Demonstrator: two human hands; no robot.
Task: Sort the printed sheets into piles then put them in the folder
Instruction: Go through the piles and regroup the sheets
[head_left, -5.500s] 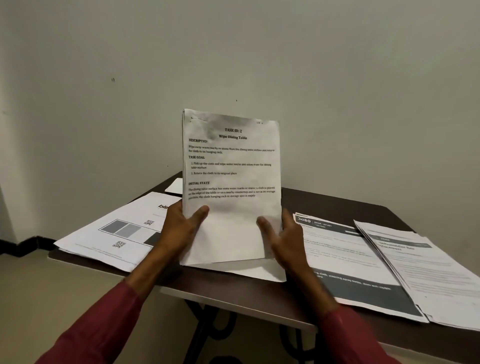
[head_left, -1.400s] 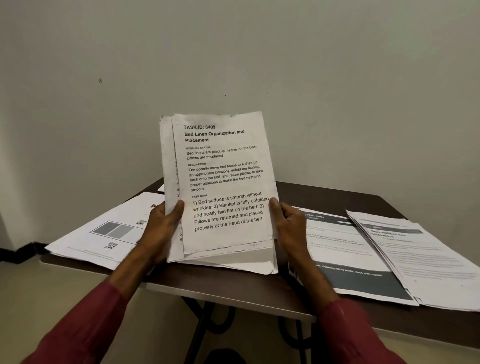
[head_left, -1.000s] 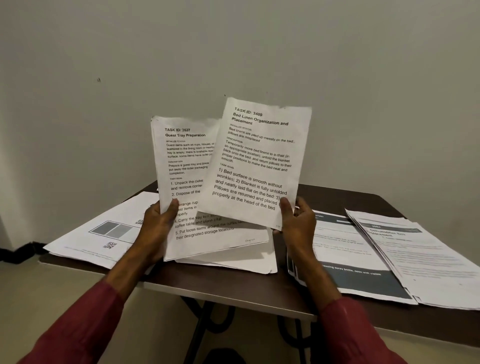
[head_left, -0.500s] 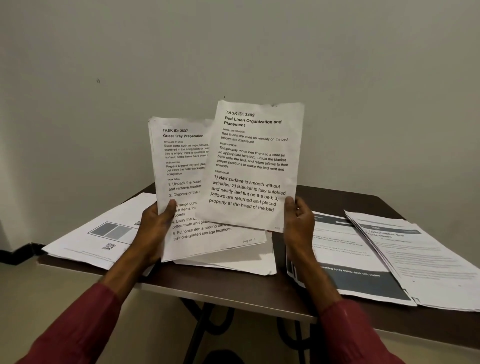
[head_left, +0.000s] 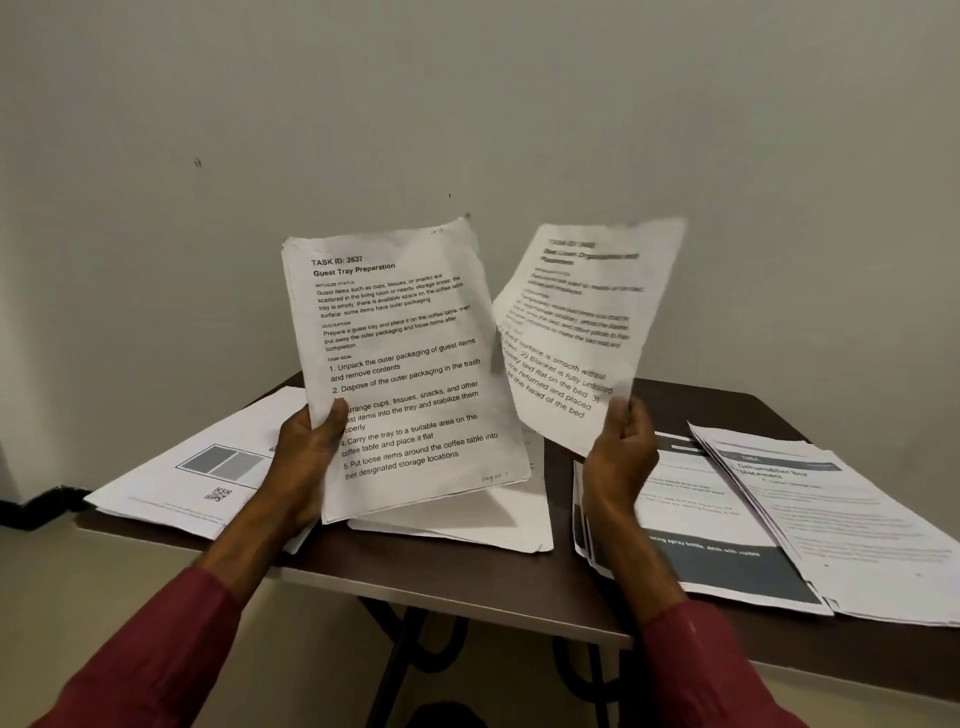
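Printed sheets (head_left: 405, 364): a bunch stood upright over the worktop (head_left: 519, 582), its top page headed "Guest Tray Preparation".
Loose sheet (head_left: 576, 332): just beside the bunch, tilted right and blurred.
Left hand (head_left: 306, 457): I saw it clamped on the bunch's lower left edge, thumb across the page.
Right hand (head_left: 621, 457): it pinched the loose sheet's bottom corner.
Laid down: QR pile (head_left: 208, 467) on the left, plain pile (head_left: 467, 525) under the bunch, banded pile (head_left: 701, 545) and fanned pile (head_left: 857, 519) on the right.
Progress: I judged sorting partly done, with the held bunch left to deal out.
Folder: I saw none, so I judged filing not yet begun.
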